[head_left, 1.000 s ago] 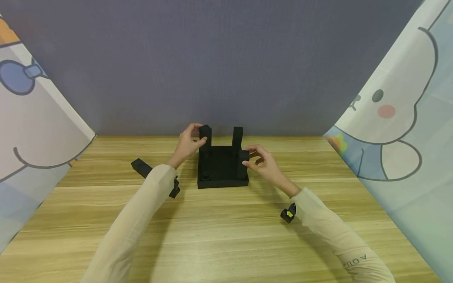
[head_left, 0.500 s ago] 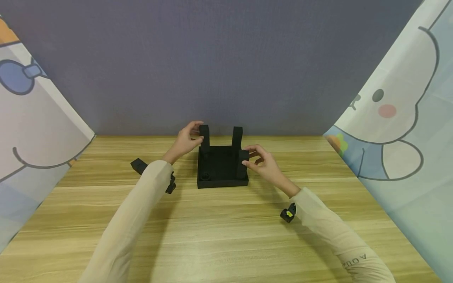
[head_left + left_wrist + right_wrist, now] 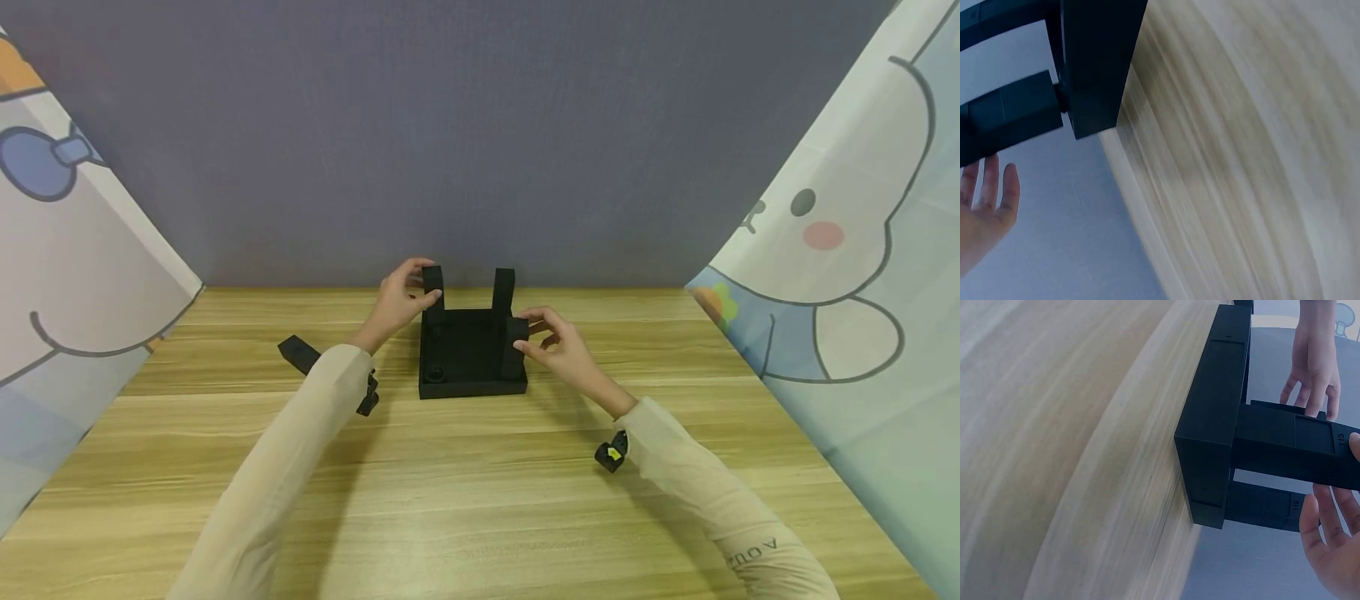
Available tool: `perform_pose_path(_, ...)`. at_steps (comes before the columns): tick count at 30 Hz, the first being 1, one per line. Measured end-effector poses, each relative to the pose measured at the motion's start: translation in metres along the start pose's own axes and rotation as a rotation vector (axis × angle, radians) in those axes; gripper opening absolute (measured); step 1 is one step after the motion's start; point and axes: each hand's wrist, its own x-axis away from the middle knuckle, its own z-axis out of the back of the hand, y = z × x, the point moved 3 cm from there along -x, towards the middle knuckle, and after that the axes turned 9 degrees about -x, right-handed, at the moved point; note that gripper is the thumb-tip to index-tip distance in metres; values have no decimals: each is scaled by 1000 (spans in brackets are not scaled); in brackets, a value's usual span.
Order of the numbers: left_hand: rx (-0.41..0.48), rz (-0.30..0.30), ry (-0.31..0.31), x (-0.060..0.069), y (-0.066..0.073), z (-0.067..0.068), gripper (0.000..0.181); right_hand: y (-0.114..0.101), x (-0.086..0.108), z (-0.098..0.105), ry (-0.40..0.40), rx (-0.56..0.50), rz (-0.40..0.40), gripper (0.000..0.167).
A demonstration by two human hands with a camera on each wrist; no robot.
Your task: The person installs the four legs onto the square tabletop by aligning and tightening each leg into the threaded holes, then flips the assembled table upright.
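Observation:
A black square base (image 3: 472, 388) with a low rim lies on the wooden table, three black square legs standing up from it. At its back left leg (image 3: 433, 283) my left hand (image 3: 398, 302) pinches the upper part, thumb in front and fingers behind. My right hand (image 3: 555, 346) holds the top of the front right leg (image 3: 514, 358) between thumb and fingers. The back right leg (image 3: 503, 287) stands untouched. A round socket (image 3: 435, 374) shows in the base's front left corner. In the right wrist view, a number marks the held leg (image 3: 1285, 440).
A loose black leg (image 3: 298, 353) lies on the table at left, partly behind my left sleeve (image 3: 300, 442). A grey panel (image 3: 465, 142) rises behind the base. Cartoon-printed cloths (image 3: 832, 250) flank both sides. Black wrist cameras (image 3: 611, 452) hang below the sleeves.
The back left leg has turned, its top now square to the view. My left hand drew slightly left, then returned to grip it. The right hand has stayed in place.

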Motion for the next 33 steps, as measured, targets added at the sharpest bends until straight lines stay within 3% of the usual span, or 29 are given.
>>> perform_pose_path(8, -83, -4, 116, -1, 3, -5, 45, -1, 0, 0, 1, 7, -5, 38)
perform_pose_path(15, -104, -12, 147, -2, 5, -6, 41, -3, 0, 0, 5, 13, 0, 38)
perform_pose_path(21, -116, -39, 53, -4, 7, -4, 43, -3, 0, 0, 3, 15, 10, 38)
perform_pose_path(28, -136, 0, -86, -7, 9, -1, 48, -1, 0, 0, 5, 8, 8, 38)
perform_pose_path(33, -139, 10, -133, -8, 8, 0, 50, 0, 1, 0, 5, 6, 7, 38)
